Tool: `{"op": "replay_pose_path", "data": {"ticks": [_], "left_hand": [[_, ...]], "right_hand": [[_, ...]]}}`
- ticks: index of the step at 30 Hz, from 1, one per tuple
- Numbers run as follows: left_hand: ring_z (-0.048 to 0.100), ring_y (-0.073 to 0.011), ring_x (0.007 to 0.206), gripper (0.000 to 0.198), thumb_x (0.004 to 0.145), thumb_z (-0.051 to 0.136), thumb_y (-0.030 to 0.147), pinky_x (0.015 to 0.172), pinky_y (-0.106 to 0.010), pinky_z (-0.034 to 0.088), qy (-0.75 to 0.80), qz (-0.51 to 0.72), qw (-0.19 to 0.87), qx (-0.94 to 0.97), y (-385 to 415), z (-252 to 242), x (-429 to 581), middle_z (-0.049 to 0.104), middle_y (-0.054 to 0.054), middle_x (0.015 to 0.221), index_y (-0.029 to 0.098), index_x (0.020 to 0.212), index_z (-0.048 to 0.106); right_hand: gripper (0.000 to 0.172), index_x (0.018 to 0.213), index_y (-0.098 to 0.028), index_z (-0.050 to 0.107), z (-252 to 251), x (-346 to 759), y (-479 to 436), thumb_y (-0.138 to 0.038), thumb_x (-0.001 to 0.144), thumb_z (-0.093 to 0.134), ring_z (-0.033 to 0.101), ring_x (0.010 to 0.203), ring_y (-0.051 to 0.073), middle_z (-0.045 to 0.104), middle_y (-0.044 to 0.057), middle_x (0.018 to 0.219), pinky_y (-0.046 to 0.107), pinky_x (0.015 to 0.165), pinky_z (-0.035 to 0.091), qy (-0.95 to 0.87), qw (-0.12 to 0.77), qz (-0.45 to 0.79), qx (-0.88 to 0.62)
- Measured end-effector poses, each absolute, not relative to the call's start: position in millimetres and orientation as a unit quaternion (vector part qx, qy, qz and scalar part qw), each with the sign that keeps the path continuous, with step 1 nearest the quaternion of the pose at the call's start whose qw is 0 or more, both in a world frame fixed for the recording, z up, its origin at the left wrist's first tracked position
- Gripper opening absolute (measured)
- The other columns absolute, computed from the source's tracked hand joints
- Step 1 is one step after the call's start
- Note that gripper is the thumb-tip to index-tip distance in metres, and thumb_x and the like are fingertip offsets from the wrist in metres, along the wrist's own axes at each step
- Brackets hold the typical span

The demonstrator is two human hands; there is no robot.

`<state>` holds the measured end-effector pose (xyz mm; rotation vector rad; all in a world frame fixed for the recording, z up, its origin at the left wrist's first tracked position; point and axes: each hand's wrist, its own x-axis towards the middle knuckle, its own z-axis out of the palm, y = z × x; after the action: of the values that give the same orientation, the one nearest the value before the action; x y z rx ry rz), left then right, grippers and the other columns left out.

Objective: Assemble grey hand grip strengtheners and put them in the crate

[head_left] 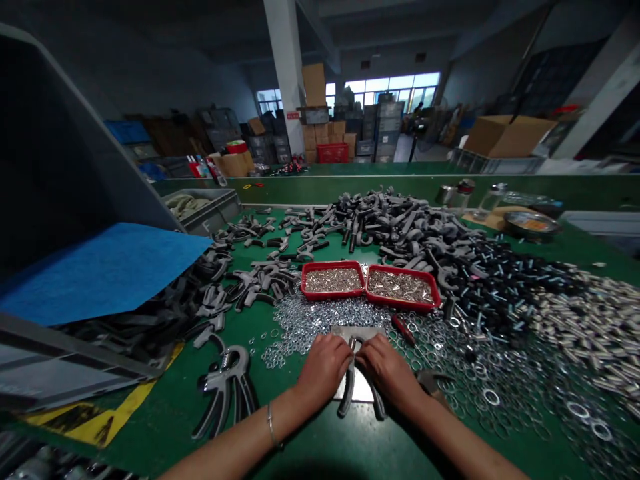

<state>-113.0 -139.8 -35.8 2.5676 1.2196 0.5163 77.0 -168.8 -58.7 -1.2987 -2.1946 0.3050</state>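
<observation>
A grey and black hand grip [349, 390] lies over a metal plate [360, 393] near the front of the green table, its two handles pointing toward me. My left hand [326, 363] is closed on the left side of its top end. On the right side of that same end, my right hand [386, 363] has its fingers closed too. A small metallic part [353, 343] shows between my fingertips. Beyond the plate stand a red tray of tiny metal pieces [303, 283] and a red tray of small pins [437, 300]. Grips with springs [234, 373] lie to the left.
Loose nuts [310, 320] and rings [490, 397] surround the plate. Grey handle parts [400, 220] are heaped behind the trays, with black parts [500, 287] and metal cylinders [580, 307] at right. A large grey bin [90, 360] stands at left; pliers [433, 383] lie beside my right hand.
</observation>
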Motion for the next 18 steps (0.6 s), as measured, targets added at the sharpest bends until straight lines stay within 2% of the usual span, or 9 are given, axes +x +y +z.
{"op": "replay_pose_path", "data": {"ticks": [4,7,10,14,18], "left_hand": [[0.061,-0.0208,0.089,0.01,0.091,0.062,0.018,0.086,-0.035,0.045,0.466,0.246,0.241,0.815,-134,-31,-118,0.067,-0.001,0.086,0.02,0.082,0.064],[0.061,-0.0198,0.089,0.01,0.091,0.061,0.017,0.086,-0.034,0.044,0.466,0.262,0.269,0.801,-136,-27,-122,0.067,0.0,0.085,0.02,0.082,0.064],[0.06,-0.0203,0.09,0.011,0.094,0.059,0.019,0.088,-0.036,0.042,0.45,0.242,0.245,0.824,-140,-27,-122,0.067,-0.001,0.087,0.02,0.084,0.064],[0.057,-0.022,0.092,0.012,0.097,0.057,0.023,0.089,-0.039,0.041,0.43,0.205,0.163,0.864,-144,-33,-116,0.066,-0.003,0.09,0.019,0.087,0.063],[0.056,-0.023,0.09,0.017,0.099,0.052,0.023,0.086,-0.041,0.041,0.401,0.178,0.085,0.894,-142,-38,-112,0.066,-0.005,0.089,0.018,0.089,0.064]], "right_hand": [[0.017,0.09,-0.017,0.063,-59,78,-167,-0.023,0.1,0.05,0.054,0.087,0.024,0.063,0.009,0.088,0.036,0.075,0.051,-0.836,0.254,0.081,-0.479],[0.016,0.091,-0.016,0.064,-58,79,-165,-0.021,0.099,0.051,0.054,0.086,0.024,0.063,0.009,0.087,0.036,0.073,0.051,-0.849,0.235,0.061,-0.47],[0.019,0.091,-0.015,0.065,-56,79,-164,-0.019,0.099,0.049,0.055,0.083,0.025,0.063,0.01,0.085,0.035,0.068,0.051,-0.861,0.219,0.048,-0.457],[0.022,0.094,-0.017,0.067,-54,80,-167,-0.017,0.1,0.046,0.057,0.085,0.025,0.066,0.01,0.087,0.035,0.068,0.053,-0.872,0.212,0.048,-0.439],[0.024,0.112,-0.019,0.066,-51,85,-178,-0.015,0.099,0.046,0.06,0.094,0.025,0.069,0.011,0.102,0.037,0.075,0.056,-0.872,0.221,0.061,-0.433]]}}
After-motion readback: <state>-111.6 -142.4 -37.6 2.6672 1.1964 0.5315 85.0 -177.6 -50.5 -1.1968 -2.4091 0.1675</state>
